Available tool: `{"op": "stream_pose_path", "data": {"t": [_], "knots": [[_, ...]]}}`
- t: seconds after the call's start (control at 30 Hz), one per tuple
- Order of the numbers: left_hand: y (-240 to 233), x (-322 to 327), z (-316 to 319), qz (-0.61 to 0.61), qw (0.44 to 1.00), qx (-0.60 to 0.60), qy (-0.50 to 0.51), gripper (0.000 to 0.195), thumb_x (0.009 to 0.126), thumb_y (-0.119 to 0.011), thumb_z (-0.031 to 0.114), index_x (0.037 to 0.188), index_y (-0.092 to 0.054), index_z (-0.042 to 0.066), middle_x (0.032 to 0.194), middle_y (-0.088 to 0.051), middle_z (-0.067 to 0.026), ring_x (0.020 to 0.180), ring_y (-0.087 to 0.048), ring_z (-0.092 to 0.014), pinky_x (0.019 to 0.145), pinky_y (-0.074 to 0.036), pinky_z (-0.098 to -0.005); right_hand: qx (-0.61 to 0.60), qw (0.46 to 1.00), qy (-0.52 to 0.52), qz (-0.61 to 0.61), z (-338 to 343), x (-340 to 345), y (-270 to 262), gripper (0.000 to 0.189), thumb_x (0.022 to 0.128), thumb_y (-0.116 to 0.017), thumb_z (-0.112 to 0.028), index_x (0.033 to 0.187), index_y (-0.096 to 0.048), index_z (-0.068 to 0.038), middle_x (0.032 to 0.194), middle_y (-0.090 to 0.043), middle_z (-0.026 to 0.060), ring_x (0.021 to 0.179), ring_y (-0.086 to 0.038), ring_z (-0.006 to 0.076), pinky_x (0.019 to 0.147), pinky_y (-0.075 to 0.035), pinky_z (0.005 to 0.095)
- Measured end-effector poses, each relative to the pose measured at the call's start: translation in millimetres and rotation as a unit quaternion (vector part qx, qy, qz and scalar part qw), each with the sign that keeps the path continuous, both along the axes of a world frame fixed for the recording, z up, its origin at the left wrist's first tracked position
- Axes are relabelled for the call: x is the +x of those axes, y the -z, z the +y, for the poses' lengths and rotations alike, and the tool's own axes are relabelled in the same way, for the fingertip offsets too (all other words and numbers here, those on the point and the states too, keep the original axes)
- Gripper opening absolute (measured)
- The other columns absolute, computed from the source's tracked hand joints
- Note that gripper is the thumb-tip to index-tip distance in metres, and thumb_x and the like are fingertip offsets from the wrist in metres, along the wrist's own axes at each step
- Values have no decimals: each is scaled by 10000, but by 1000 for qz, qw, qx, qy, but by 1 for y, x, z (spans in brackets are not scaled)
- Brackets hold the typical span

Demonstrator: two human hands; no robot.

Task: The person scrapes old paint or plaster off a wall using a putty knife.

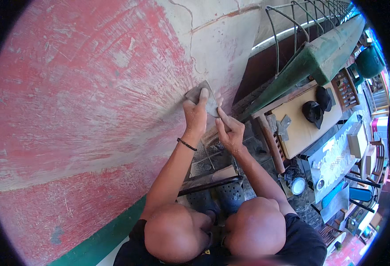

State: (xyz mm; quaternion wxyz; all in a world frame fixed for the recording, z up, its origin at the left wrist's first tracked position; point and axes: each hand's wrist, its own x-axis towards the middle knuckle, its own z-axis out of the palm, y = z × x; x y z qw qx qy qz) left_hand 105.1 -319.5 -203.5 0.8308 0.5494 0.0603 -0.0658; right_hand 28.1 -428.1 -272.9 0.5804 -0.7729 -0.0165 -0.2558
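A worn grey rectangular sheet, perhaps sandpaper [211,103], lies between my two hands, close to the scraped red and whitish wall [115,99]. My left hand [196,114] grips it with the thumb on its face; the fingers behind are mostly hidden. At the sheet's lower right edge, my right hand [230,129] holds that edge between its fingers, the index finger extended along it. Pale dust coats both hands. A dark braided bracelet [186,144] circles my left wrist. The wall has long cracks in its bare upper part and scratched red paint elsewhere.
A green metal beam with wire grille [334,43] juts out at upper right. Beyond stands a wooden bench with a tan cushion [294,143], holding dark caps [313,113] and grey scraps [284,124]. A glass table [331,163], an open pail [297,186] and a black-edged seat [211,184] are lower.
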Motion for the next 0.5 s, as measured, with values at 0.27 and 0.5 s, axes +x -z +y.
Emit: {"op": "stream_pose_path", "data": {"t": [0.27, 0.5], "knots": [[12, 0, 8, -4, 1000, 12, 1, 290, 1066, -576, 200, 1112, -663, -73, 1004, -736, -187, 862, -751, -287, 784, -646, -414, 0, 1000, 3, -3, 6, -1, 2, 357, 897, -735, -55, 1252, -733, -15, 736, -668, 184, 619, -670, 257, 630, -525, 341], [-38, 12, -4, -56, 998, 12, -3, 285, 1059, -589, 175, 1012, -667, -95, 989, -738, -165, 847, -749, -244, 763, -640, -367, -4, 998, 17, -57, 2, 16, -22, 368, 892, -735, -42, 1257, -727, 0, 706, -644, 171, 587, -631, 222, 578, -490, 327]]}}
